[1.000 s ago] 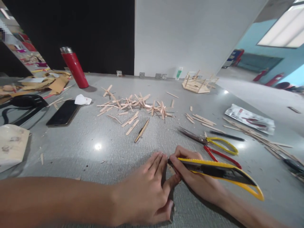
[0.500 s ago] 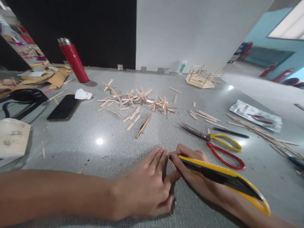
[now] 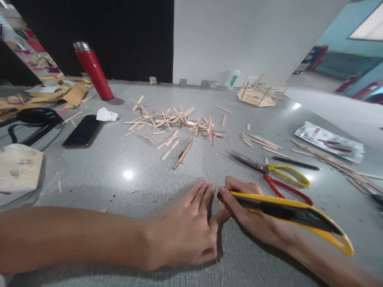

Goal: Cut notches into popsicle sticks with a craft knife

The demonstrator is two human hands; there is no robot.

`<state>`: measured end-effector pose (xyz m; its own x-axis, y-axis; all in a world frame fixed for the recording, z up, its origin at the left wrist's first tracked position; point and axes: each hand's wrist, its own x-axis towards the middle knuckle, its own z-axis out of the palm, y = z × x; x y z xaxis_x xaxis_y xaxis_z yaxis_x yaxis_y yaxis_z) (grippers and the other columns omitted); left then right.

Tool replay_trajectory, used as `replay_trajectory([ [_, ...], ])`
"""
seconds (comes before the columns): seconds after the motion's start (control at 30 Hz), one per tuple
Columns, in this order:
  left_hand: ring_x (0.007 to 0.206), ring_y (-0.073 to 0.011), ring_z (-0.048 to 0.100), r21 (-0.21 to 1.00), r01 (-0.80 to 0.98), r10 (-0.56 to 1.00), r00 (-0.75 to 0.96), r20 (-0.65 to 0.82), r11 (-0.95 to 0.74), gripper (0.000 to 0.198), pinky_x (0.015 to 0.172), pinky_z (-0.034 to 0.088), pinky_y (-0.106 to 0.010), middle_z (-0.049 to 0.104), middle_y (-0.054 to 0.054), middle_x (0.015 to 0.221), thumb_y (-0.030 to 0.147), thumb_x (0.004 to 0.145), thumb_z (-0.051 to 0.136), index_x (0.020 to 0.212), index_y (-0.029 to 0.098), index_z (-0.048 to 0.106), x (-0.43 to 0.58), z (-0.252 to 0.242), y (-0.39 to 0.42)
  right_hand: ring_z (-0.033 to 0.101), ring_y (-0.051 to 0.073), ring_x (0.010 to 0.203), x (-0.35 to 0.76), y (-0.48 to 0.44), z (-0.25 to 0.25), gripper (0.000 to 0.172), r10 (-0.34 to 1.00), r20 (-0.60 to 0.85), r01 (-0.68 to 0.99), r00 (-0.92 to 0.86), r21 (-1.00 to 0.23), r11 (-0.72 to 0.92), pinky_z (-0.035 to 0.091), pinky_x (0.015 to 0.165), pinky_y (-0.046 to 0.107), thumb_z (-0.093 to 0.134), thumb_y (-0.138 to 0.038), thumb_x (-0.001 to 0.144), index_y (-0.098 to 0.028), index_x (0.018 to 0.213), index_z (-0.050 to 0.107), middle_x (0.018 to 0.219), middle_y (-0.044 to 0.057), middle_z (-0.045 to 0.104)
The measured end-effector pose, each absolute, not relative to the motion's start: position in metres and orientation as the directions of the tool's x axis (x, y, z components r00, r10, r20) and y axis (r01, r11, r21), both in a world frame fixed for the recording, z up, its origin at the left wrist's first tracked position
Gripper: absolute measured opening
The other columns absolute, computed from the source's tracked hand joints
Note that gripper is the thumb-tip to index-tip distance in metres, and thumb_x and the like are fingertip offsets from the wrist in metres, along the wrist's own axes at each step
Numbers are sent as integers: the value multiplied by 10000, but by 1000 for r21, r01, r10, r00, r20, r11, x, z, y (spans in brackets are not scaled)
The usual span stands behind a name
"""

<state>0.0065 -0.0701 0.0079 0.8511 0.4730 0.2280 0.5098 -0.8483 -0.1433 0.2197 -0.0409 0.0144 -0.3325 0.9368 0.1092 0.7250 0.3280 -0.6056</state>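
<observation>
In the head view, both hands meet at the near centre of the desk (image 3: 143, 195). The right hand (image 3: 249, 223) grasps a yellow-and-black utility cutter (image 3: 287, 211), its handle slanting back above the wrist. The left hand (image 3: 188, 231) lies palm down, fingers extended together, thumb angled toward the right fingertips. A small wood piece (image 3: 220, 204) is located between the left fingers and the right thumb. The left palm is concealed; whether that hand grips the piece cannot be determined. The cutter's blade tip is also obscured.

Markings: the silver-white packet (image 3: 329, 142) carries a printed picture of a red-handled tool; its lettering is illegible. The cream container (image 3: 20, 165), cut off by the left edge, bears dark, unreadable characters. The green-and-white tube (image 3: 233, 79) at the rear panel is too small to read.

A black strap-like item (image 3: 36, 117) is cropped at left. Scissors (image 3: 269, 169) with one yellow and one red handle lie beyond the cutter. Loose wood sticks (image 3: 179, 117) overlap at the desk's centre; individual ends are hard to separate.
</observation>
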Motion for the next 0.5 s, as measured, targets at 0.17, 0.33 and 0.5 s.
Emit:
replay_trajectory([
  [0.17,1362,-426,522,-189,484,436,865,248,-854,660,1198,239,-508,558,-350,1391,446,1024,392,1464,-43,441,5,8,-69,493,129,575,221,-40,17,429,930,77,684,-360,-656,320,404,615,318,440,-486,1053,-248,697,453,615,-48,528],
  [0.33,1371,-424,514,-197,493,442,861,253,-848,652,1204,235,-499,559,-335,1401,452,1017,387,1465,-16,455,5,8,-71,527,130,608,219,-39,17,418,934,56,676,-354,-675,296,419,636,312,451,-503,1052,-247,725,494,638,-45,568],
  [0.5,1365,-425,520,-192,484,432,864,258,-854,647,1204,241,-501,567,-341,1387,457,1022,369,1449,-19,465,5,8,-70,526,151,632,216,-40,17,421,937,58,686,-345,-666,293,409,619,324,453,-527,1039,-255,723,513,655,-35,559],
])
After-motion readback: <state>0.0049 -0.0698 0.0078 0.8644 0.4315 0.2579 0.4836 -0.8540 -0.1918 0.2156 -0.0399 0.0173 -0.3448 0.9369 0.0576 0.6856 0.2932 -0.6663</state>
